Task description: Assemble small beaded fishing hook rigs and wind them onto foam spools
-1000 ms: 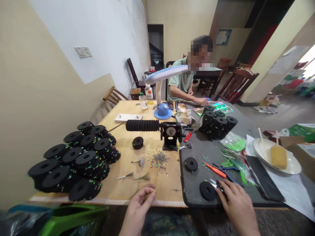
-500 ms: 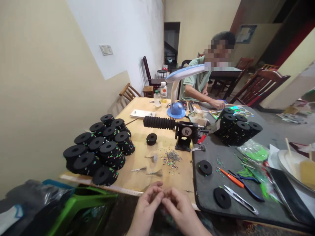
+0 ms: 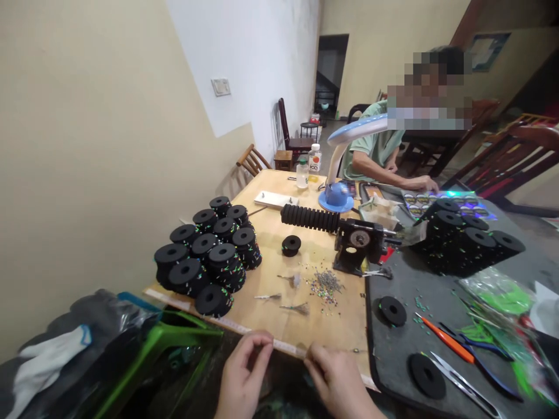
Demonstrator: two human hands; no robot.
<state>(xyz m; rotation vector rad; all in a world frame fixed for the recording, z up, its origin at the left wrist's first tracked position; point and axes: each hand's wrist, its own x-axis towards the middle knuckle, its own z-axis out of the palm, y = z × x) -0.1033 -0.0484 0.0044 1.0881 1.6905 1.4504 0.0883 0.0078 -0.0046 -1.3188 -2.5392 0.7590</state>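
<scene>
At the near edge of the worktop (image 3: 279, 326), left hand (image 3: 242, 372) and right hand (image 3: 336, 381) are held slightly apart, fingertips pinched narrow. What they pinch is too fine to tell. Loose beads (image 3: 325, 285) lie beyond both hands, well apart from them.

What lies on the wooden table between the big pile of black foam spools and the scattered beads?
In the head view, three small feathery pieces lie between the spool pile and the beads; otherwise the wooden table is bare there.
</scene>
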